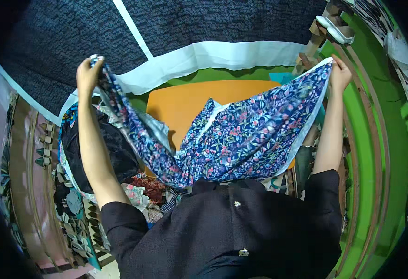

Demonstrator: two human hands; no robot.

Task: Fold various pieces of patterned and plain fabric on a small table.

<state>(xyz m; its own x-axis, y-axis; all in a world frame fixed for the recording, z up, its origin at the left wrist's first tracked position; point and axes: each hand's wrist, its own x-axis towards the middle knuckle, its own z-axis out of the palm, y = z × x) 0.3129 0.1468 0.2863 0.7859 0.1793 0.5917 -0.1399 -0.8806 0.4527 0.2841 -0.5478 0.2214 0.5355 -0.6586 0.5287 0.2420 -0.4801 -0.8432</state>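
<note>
A navy garment [255, 132] with a pink, white and green flower print is stretched wide in front of me; its exact kind I cannot tell. My left hand [90, 76] is raised at the upper left and closed on one end of the cloth. At the upper right, my right hand [339, 76] pinches the opposite corner, where a pale edge shows. Between the hands the fabric sags into a deep curve, its lowest part close to my black shirt. Some pale inner side shows along the right edge and near the left fold.
An orange tabletop [213, 90] lies beyond the garment. A dark patterned curtain [213, 21] with a white hem hangs behind it. Heaped clothes, including a black piece [104, 144], fill the left side. White shoes [336, 31] rest on a wooden rail at the upper right.
</note>
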